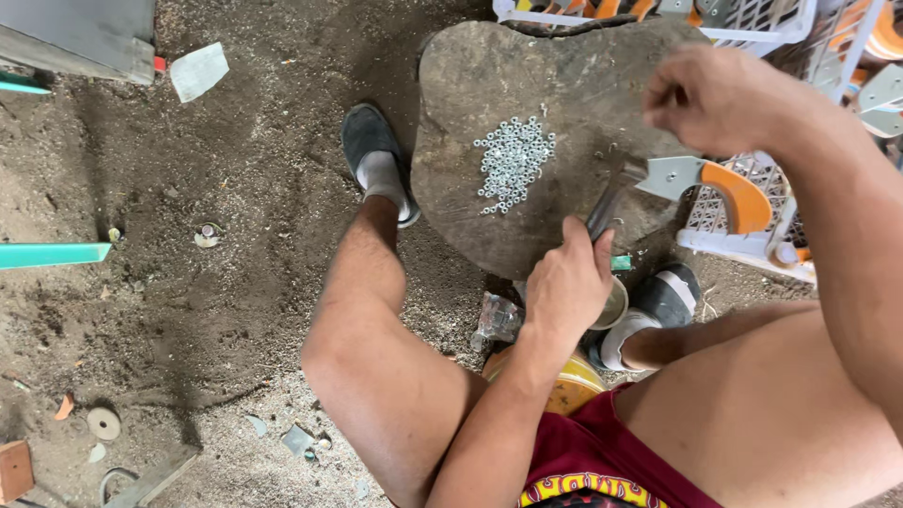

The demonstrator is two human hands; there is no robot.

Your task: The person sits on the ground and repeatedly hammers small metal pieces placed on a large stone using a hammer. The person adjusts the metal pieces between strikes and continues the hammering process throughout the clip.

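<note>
A rough, rounded grey stone slab (564,85) serves as the surface, with a heap of small shiny metal nuts (514,162) at its middle. The left hand (567,287) reaches forward, fingers clenched around a dull metal rod (607,209) at the slab's near edge. The right hand (710,94) hovers raised above the slab, loosely fisted; whether it holds anything cannot be told.

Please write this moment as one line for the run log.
left hand: grip on grey metal tool | right hand: raised, closed, contents unclear | pile of small nuts on stone slab | white crate beside
</note>
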